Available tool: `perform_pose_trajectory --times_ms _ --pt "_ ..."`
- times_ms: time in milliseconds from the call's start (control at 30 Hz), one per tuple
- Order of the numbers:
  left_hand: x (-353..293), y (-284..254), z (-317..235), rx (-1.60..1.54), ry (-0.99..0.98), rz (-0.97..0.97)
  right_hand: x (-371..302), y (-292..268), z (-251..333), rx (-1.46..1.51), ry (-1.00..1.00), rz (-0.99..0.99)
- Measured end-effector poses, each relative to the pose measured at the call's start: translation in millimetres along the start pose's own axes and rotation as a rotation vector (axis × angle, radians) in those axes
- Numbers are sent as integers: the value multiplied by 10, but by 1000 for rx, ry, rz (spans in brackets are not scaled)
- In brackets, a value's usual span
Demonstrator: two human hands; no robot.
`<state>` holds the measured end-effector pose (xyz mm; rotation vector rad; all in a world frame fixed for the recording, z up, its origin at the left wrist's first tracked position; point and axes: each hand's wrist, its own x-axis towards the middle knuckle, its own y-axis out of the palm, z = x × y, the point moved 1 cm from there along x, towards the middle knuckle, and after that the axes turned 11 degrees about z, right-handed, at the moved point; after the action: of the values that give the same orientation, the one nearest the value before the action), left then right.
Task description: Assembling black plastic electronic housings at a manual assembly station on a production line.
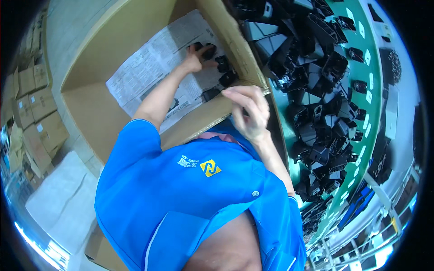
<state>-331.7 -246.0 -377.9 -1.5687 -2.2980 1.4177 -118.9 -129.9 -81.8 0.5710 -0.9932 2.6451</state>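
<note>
My left hand [194, 61] reaches down into a cardboard box [97, 58]. Its fingers are bent around a small black plastic part [208, 52], close to newspaper lining the bottom. Beside it, several similar parts stand in a row along the box's right side, among them a black part [222, 63] and another black part [228, 78]. A further dark part [210, 94] lies near the box's near wall. Over the box's near right corner is my right hand [251, 110], its fingers loosely curled and apart, with nothing visible in them.
To the right, a green-topped table [368, 58] carries a heap of black plastic parts [316, 86] and small white pieces along its far side. Stacked cardboard cartons [38, 108] stand at the left. A white sheet [63, 198] lies at lower left.
</note>
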Motion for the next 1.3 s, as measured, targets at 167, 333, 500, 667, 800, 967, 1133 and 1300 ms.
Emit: perform_pose_trajectory --times_ms 167,333,500,667,800,967,1133,1300 --pt "-175 -10 -867 128 29 201 -138 125 -134 -252 -2 100" --pt "-254 677 -914 70 22 -43 -182 138 -172 -314 34 70" --pt "95 1443 -426 171 -62 -514 -111 226 -154 -309 -9 38" --pt "75 1348 -573 -55 -97 -471 -216 190 -248 -297 10 -1" --pt "28 981 -701 -102 -129 -332 -216 163 -233 -275 6 -6" --pt "-375 280 -1160 -804 307 -409 -232 134 -259 -256 -9 11" --pt "-752 -600 -682 -569 2 -736 -226 143 -278 -239 -63 30" --pt "-1428 -1748 -2106 -455 436 -968 -284 149 -318 -248 -55 34"
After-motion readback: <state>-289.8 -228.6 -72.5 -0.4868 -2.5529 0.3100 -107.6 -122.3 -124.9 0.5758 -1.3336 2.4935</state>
